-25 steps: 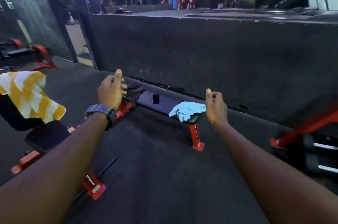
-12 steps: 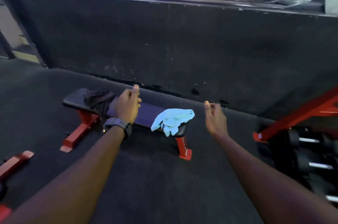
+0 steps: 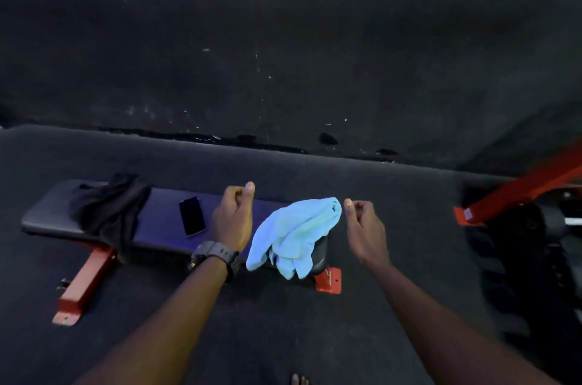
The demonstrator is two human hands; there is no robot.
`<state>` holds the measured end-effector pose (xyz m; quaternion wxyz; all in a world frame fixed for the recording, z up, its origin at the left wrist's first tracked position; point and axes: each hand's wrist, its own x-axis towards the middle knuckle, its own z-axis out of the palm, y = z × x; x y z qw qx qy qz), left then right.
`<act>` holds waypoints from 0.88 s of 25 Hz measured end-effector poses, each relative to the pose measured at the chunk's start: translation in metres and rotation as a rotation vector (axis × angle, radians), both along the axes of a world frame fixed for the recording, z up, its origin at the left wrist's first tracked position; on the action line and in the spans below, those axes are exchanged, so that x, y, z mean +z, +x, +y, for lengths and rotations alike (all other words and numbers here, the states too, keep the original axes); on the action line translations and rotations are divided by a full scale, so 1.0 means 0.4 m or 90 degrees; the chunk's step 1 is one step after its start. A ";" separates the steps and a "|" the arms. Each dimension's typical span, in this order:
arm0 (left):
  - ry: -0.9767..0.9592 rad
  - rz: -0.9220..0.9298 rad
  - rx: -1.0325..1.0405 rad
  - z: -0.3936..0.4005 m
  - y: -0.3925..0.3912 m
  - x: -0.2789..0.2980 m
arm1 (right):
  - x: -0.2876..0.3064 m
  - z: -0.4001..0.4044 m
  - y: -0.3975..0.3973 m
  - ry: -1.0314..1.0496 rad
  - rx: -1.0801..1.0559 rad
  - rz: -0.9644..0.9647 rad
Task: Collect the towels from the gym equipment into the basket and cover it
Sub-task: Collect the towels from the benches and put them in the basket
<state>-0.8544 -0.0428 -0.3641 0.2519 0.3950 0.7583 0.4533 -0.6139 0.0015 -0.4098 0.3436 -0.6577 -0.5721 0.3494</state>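
Observation:
A light blue towel (image 3: 293,235) lies crumpled over the right end of a flat black bench (image 3: 160,214) with red feet. A dark cloth (image 3: 108,211) is draped over the bench's left part. My left hand (image 3: 234,221), with a dark watch on its wrist, hovers just left of the blue towel, fingers curled with nothing in them. My right hand (image 3: 365,229) hovers just right of the towel, fingers curled too and holding nothing. Neither hand touches the towel. No basket is in view.
A black phone (image 3: 192,216) lies on the bench between the dark cloth and my left hand. A tall black wall (image 3: 283,38) rises right behind the bench. A red-framed rack (image 3: 519,192) with dark dumbbells stands at the right. The floor is dark rubber.
The view has come closer to the bench and tilted down. Both hands have drawn in on either side of the blue towel. The yellow striped towel at the left has left the view.

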 end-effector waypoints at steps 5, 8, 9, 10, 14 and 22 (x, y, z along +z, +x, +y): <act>-0.079 -0.026 -0.028 0.296 -0.032 -0.326 | -0.327 0.261 -0.124 -0.044 -0.014 -0.043; -0.123 -0.001 -0.087 0.420 -0.048 -0.514 | -0.501 0.359 -0.198 -0.069 -0.050 -0.082; -0.148 0.003 -0.110 0.453 -0.051 -0.582 | -0.557 0.381 -0.222 -0.094 -0.078 -0.101; -0.172 0.007 -0.128 0.476 -0.054 -0.628 | -0.589 0.400 -0.248 -0.121 -0.111 -0.112; -0.333 0.059 -0.188 0.512 -0.039 -0.812 | -0.703 0.435 -0.343 -0.240 -0.220 -0.154; -0.225 -0.224 -0.077 0.520 0.019 -0.781 | -0.648 0.430 -0.321 -0.206 -0.093 -0.022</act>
